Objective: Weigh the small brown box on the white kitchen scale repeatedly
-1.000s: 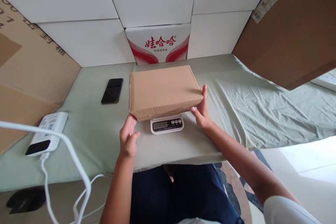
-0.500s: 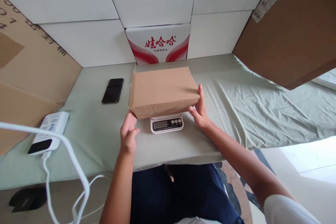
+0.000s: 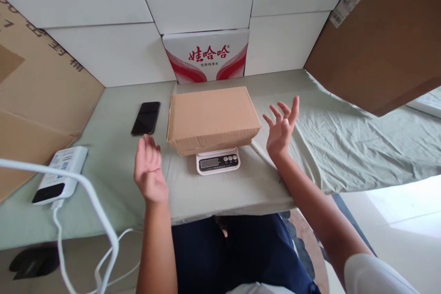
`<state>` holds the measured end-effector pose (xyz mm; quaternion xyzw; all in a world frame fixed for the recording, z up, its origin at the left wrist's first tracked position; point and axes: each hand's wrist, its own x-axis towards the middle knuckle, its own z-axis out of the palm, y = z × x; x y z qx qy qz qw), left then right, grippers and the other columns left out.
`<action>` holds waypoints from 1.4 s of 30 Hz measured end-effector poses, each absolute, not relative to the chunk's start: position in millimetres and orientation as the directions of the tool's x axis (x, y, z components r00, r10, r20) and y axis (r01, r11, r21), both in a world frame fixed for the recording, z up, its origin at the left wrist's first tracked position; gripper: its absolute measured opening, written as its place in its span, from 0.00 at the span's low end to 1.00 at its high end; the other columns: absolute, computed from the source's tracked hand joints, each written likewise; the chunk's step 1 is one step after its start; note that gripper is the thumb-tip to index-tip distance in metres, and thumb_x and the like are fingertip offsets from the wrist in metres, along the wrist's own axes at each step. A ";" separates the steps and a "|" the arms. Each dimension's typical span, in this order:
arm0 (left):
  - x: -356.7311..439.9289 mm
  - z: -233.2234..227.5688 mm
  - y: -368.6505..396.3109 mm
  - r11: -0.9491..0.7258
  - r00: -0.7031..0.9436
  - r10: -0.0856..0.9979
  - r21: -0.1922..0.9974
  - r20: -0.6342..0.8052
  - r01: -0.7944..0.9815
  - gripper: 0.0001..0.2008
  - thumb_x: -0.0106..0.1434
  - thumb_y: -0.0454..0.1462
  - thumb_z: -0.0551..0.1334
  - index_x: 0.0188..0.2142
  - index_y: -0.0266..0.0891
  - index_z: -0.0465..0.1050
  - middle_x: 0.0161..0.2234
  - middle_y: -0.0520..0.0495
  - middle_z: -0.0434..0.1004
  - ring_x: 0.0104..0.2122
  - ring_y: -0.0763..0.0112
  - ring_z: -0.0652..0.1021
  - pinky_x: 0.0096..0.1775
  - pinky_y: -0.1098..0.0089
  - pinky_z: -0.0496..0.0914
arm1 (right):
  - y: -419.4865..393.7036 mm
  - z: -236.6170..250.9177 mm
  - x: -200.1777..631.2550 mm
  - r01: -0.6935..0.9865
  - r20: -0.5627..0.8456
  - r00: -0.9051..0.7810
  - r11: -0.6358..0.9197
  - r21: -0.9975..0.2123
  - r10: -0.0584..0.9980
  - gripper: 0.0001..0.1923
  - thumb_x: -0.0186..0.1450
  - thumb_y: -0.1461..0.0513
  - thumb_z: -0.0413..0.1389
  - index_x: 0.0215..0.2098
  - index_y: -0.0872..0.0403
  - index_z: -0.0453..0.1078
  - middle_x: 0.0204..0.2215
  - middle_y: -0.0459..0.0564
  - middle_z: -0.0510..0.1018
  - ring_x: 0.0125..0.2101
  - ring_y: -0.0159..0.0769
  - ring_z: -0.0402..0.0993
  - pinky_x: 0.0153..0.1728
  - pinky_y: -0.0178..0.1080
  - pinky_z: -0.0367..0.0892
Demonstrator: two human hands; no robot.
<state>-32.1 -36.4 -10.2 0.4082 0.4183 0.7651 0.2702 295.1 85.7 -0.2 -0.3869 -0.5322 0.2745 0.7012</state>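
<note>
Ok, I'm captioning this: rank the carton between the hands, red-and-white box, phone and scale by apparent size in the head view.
1. Carton
2. Red-and-white box
3. Phone and scale, unranked: the scale is partly hidden.

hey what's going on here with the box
Someone has a box sitting on a small scale, and neither hand is touching it. The left hand is open to the left of the box, the right hand open to its right. The display shows no readable digits. A phone lies beyond the left hand.
</note>
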 end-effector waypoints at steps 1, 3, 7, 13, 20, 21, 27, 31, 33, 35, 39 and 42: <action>-32.0 -10.6 -36.5 -0.499 -0.515 0.760 0.863 0.395 -0.075 0.42 0.49 0.30 0.59 0.65 0.50 0.74 0.69 0.50 0.69 0.73 0.54 0.62 0.73 0.50 0.54 | 85.9 -1.6 294.0 0.004 0.521 0.280 0.542 -0.840 0.806 0.41 0.64 0.35 0.50 0.73 0.25 0.46 0.65 0.50 0.62 0.67 0.59 0.66 0.59 0.68 0.69; -31.1 -11.0 -36.8 -0.499 -0.507 0.769 0.862 0.389 -0.095 0.41 0.48 0.29 0.59 0.63 0.51 0.75 0.69 0.51 0.70 0.73 0.55 0.63 0.73 0.51 0.56 | 85.0 -4.7 290.6 -0.019 0.505 0.270 0.529 -0.849 0.820 0.41 0.64 0.36 0.52 0.72 0.25 0.49 0.65 0.50 0.63 0.66 0.58 0.67 0.59 0.68 0.69; -29.1 -10.1 -37.3 -0.497 -0.500 0.778 0.860 0.380 -0.120 0.41 0.49 0.29 0.59 0.63 0.52 0.76 0.68 0.52 0.72 0.72 0.56 0.65 0.72 0.53 0.58 | 83.1 -7.6 285.8 -0.047 0.481 0.270 0.510 -0.859 0.834 0.39 0.63 0.39 0.55 0.71 0.26 0.52 0.64 0.48 0.64 0.65 0.55 0.67 0.60 0.66 0.69; -28.1 -8.4 -37.4 -0.470 -0.497 0.783 0.879 0.374 -0.079 0.41 0.50 0.30 0.59 0.65 0.48 0.73 0.70 0.48 0.69 0.73 0.53 0.61 0.73 0.50 0.55 | 84.4 -9.1 286.6 -0.048 0.480 0.257 0.507 -0.860 0.839 0.36 0.65 0.42 0.54 0.70 0.26 0.54 0.64 0.47 0.65 0.64 0.53 0.68 0.60 0.65 0.68; -27.6 -8.1 -37.5 -0.452 -0.502 0.787 0.889 0.357 -0.077 0.42 0.49 0.31 0.59 0.65 0.48 0.73 0.70 0.47 0.68 0.73 0.52 0.62 0.73 0.50 0.56 | 84.9 -11.2 286.6 -0.008 0.489 0.234 0.505 -0.863 0.840 0.35 0.66 0.42 0.51 0.71 0.26 0.52 0.63 0.48 0.64 0.65 0.53 0.67 0.60 0.64 0.69; -27.4 -8.0 -37.7 -0.456 -0.501 0.787 0.886 0.359 -0.083 0.41 0.49 0.31 0.59 0.65 0.49 0.73 0.70 0.47 0.68 0.73 0.52 0.62 0.73 0.50 0.55 | 85.0 -11.2 286.6 0.003 0.491 0.229 0.503 -0.864 0.841 0.35 0.66 0.42 0.51 0.71 0.26 0.52 0.63 0.48 0.63 0.65 0.54 0.67 0.60 0.64 0.69; -24.8 -4.5 -38.7 -0.429 -0.503 0.791 0.902 0.348 -0.052 0.42 0.49 0.31 0.58 0.66 0.48 0.72 0.71 0.48 0.68 0.73 0.52 0.62 0.72 0.50 0.57 | 84.8 -11.2 286.4 0.103 0.495 0.205 0.485 -0.869 0.844 0.38 0.67 0.38 0.46 0.74 0.27 0.45 0.65 0.51 0.62 0.66 0.56 0.66 0.59 0.66 0.70; -24.4 -4.0 -38.8 -0.436 -0.505 0.791 0.897 0.345 -0.069 0.42 0.49 0.30 0.59 0.66 0.48 0.73 0.70 0.48 0.69 0.73 0.53 0.63 0.72 0.51 0.58 | 84.6 -11.0 286.5 0.140 0.506 0.190 0.486 -0.862 0.842 0.38 0.68 0.38 0.44 0.75 0.28 0.44 0.66 0.51 0.61 0.66 0.55 0.66 0.59 0.63 0.71; -24.7 -4.8 -38.8 -0.449 -0.503 0.790 0.889 0.350 -0.087 0.41 0.49 0.30 0.59 0.65 0.49 0.74 0.69 0.49 0.69 0.73 0.53 0.63 0.72 0.51 0.58 | 84.5 -10.6 286.3 0.123 0.495 0.200 0.479 -0.869 0.846 0.38 0.68 0.38 0.45 0.74 0.29 0.45 0.66 0.51 0.62 0.65 0.55 0.66 0.59 0.63 0.71; -25.0 -5.9 -38.9 -0.458 -0.501 0.790 0.884 0.354 -0.097 0.41 0.49 0.29 0.59 0.64 0.49 0.75 0.69 0.49 0.70 0.73 0.53 0.63 0.72 0.50 0.57 | 84.4 -10.2 286.0 0.087 0.482 0.213 0.475 -0.875 0.850 0.38 0.67 0.38 0.47 0.74 0.29 0.48 0.66 0.51 0.62 0.65 0.56 0.67 0.59 0.64 0.70; -24.6 -6.4 -39.4 -0.451 -0.499 0.793 0.888 0.350 -0.094 0.41 0.49 0.30 0.59 0.65 0.48 0.74 0.70 0.48 0.69 0.73 0.52 0.63 0.72 0.50 0.57 | 84.1 -10.2 286.1 0.054 0.486 0.209 0.487 -0.872 0.848 0.37 0.67 0.38 0.49 0.72 0.29 0.51 0.67 0.51 0.62 0.66 0.57 0.66 0.60 0.65 0.70; -23.9 -4.6 -39.3 -0.434 -0.501 0.794 0.898 0.344 -0.072 0.42 0.49 0.30 0.59 0.66 0.47 0.73 0.70 0.47 0.68 0.73 0.52 0.63 0.72 0.49 0.57 | 84.5 -10.2 286.9 0.090 0.488 0.201 0.480 -0.873 0.849 0.37 0.68 0.37 0.47 0.73 0.29 0.50 0.67 0.51 0.62 0.66 0.56 0.67 0.59 0.65 0.70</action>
